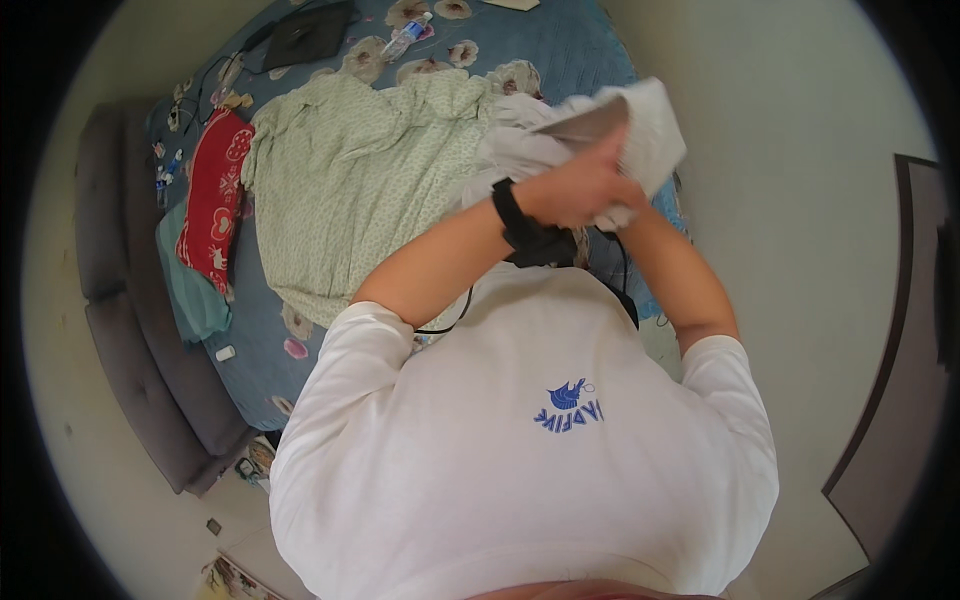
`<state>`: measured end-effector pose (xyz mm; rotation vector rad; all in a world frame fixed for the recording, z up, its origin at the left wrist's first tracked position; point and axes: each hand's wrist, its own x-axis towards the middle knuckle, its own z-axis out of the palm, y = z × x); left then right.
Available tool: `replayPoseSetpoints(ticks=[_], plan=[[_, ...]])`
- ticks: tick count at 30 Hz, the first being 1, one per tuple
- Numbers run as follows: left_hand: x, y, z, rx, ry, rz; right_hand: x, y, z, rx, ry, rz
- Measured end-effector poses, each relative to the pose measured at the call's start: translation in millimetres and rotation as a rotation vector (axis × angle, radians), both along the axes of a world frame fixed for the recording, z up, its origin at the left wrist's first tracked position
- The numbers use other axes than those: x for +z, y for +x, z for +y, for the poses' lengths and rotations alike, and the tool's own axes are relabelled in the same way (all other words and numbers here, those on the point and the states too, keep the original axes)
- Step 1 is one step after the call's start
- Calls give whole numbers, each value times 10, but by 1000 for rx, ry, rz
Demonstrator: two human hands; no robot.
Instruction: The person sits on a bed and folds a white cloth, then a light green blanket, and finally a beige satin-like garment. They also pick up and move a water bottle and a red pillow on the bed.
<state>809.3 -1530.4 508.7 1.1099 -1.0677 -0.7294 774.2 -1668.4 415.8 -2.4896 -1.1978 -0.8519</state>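
A white cloth (656,135), partly spread and blurred, is held up over the right side of the bed. My left hand (574,184), with a black strap (514,214) on its wrist, grips this cloth. Close against it, my right hand (634,196) is mostly hidden and blurred, so its fingers cannot be made out. A small end of white fabric shows below the two hands. Behind them, more crumpled whitish fabric (517,146) lies next to a pale green patterned quilt (352,180).
The bed has a blue floral cover (255,375) and a grey padded headboard (142,315). On it lie a red patterned pillow (214,199), a teal cloth (187,285), a plastic bottle (405,37), a dark flat case (309,36) and a small white object (225,352). A pale wall (787,225) stands right.
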Motion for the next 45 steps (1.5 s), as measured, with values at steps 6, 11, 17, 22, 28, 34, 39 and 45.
replayPoseSetpoints(ticks=[6,11,17,22,28,34,39,45], plan=[[384,-194,114,-128,327,190,91,244,97,-141,79,174],[213,-295,297,-11,375,-60,200,345,105,-247,163,303],[-319,-280,625,455,108,423,298,423,9,-302,194,358],[-371,-65,715,1058,202,-273,370,379,-26,-345,214,381],[-414,-115,315,928,204,-551,276,806,170,-387,269,368],[-264,-198,214,426,205,-544,314,510,171,-342,227,418],[308,-278,434,-207,44,-216,214,387,408,-306,225,450],[36,217,577,766,460,-337,163,790,547,-344,265,436]])
